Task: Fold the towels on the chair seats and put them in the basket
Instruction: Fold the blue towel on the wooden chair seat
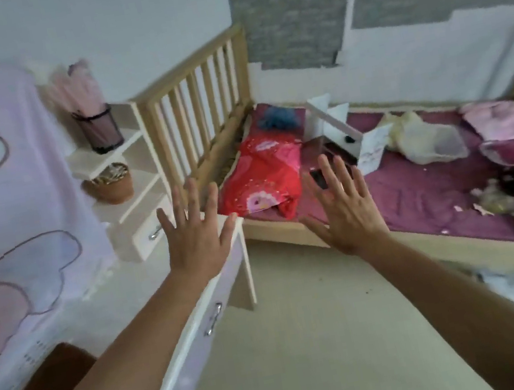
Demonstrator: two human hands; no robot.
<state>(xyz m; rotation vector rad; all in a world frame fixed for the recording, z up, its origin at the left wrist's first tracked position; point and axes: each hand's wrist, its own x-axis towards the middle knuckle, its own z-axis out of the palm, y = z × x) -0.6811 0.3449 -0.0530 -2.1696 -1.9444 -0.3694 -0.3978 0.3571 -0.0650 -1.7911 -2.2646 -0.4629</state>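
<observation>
Open floor between desk, bed

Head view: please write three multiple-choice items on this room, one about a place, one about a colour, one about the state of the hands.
1. Where does the red pillow lie?
A) on the floor
B) on the bed, beside the slatted headboard
C) on a white shelf

2. What colour is the bed sheet?
A) green
B) black
C) purple

3. How are the left hand and the right hand?
A) both open, fingers spread, holding nothing
B) both gripping a towel
C) both closed in fists

Answers: 1 B, it rests on the sheet next to the headboard; 2 C, the sheet shows purple; 3 A, all fingers are straight and apart.
</observation>
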